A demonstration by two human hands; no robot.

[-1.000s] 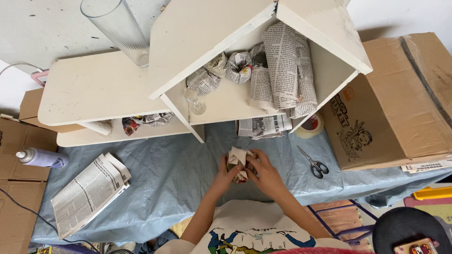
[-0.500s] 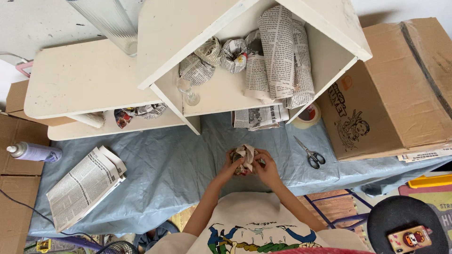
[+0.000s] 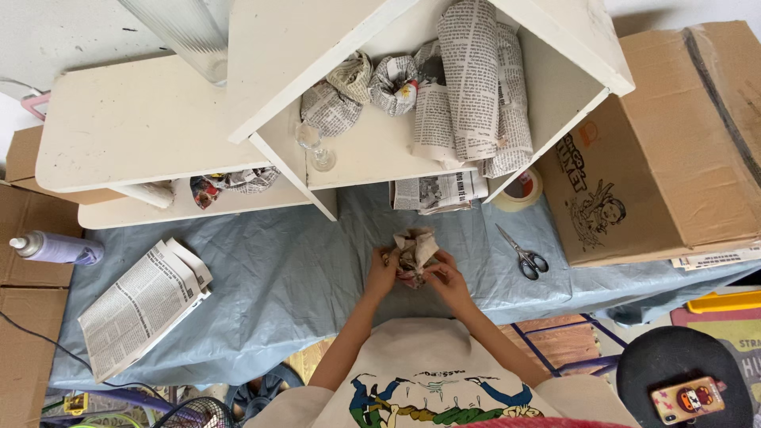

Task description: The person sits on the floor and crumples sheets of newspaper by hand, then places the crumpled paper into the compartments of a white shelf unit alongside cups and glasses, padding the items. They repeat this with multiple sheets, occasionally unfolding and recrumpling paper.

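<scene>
Newsprint bundle (image 3: pixel 414 252) at frame centre, flatter a second ago, is now crumpled tighter (wrap closing), clenched by left hand (image 3: pixel 382 273) and right hand (image 3: pixel 445 279).

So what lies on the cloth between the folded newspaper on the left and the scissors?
In the head view, between the folded newspaper and the scissors are both hands, left and right, holding a paper-wrapped bundle; otherwise bare blue cloth.
</scene>
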